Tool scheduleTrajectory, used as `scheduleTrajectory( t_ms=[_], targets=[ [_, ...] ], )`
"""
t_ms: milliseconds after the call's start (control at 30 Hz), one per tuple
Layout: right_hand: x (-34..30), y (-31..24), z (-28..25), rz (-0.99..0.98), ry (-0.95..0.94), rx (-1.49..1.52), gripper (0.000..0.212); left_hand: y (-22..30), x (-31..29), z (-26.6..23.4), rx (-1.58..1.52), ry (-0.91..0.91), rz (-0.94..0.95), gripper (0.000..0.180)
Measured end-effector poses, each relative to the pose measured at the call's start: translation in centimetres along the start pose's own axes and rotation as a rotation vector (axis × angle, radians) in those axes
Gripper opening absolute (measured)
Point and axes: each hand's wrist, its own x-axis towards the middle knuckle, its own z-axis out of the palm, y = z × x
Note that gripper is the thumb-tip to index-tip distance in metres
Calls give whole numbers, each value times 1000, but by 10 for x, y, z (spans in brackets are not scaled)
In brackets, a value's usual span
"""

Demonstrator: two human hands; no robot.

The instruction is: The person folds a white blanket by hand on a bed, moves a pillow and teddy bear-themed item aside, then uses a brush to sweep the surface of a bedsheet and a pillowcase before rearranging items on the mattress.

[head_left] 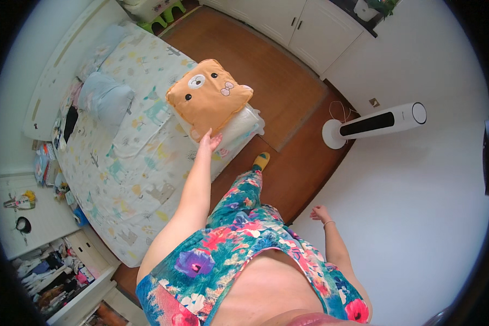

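An orange bear-faced cushion (208,92) rests at the right edge of the bed, on a pale, puffy bundle (243,124) partly hidden beneath it. My left hand (211,141) reaches out to the cushion's near corner, its thumb against or just beside the fabric. The fingers of that hand are stretched apart, not wrapped around anything. Out to my right side, near the white wall, my right hand (320,213) hangs with loosely bent, slightly parted fingers and nothing visible in it.
The bed (130,179) has a patterned white sheet and a light blue pillow (104,99). A white tower fan (372,124) stands by the wall, its cord behind it. White cabinets (315,32) line the far side. An open drawer of clothes (54,277) lies at lower left.
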Motion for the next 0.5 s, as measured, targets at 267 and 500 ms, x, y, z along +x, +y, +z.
scheduleTrajectory(
  t_ms=[267,500],
  targets=[
    [23,-28,-63,-59,-2,280,22,16,78,40,-325,346,73,24],
    [8,-46,-107,67,97,273,21,-14,65,42,-230,512,311,14]
  ],
)
